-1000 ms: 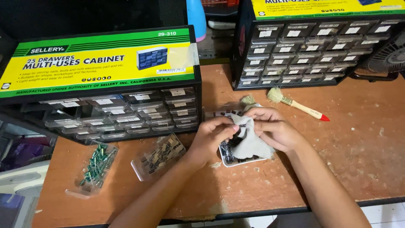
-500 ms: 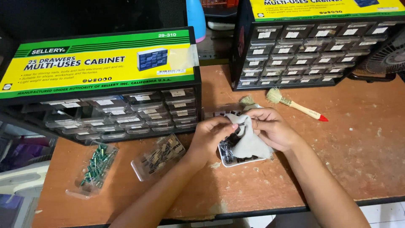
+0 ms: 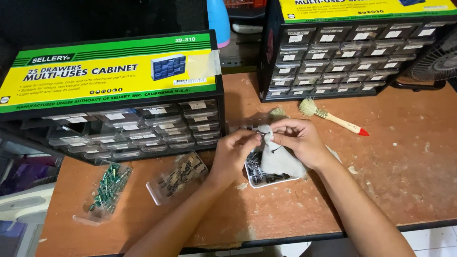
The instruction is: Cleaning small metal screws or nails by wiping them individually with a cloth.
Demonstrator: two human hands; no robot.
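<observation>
Both hands are meeting at the centre of the frame, just above a small white tray. Left hand is pinching inward with thumb and forefinger closed on something tiny and dark, which I am reading as one of the small electronic components, though it is too small for me to be sure. Right hand is gripping the bunched top of a grey cloth, fingers curled tight around it, and the cloth is draping down over the white tray. That tray is sitting on the brown tabletop and is holding a heap of dark, thin-legged parts.

Toward the lower left of the frame, two clear plastic drawers are lying out on the table: one with green components, the other with brownish-grey components, both well apart from the hands. Behind them, at the upper left, a black multi-drawer cabinet with a yellow and green label is standing; a second cabinet is filling the upper right. A wooden-handled brush with a red tip is resting just beyond the right hand, and a fan is showing at the right edge.

As I am judging it, the wiping of parts is somewhere in the middle: many pieces are still piled in the tray, and I am unable to tell cleaned ones from uncleaned.
</observation>
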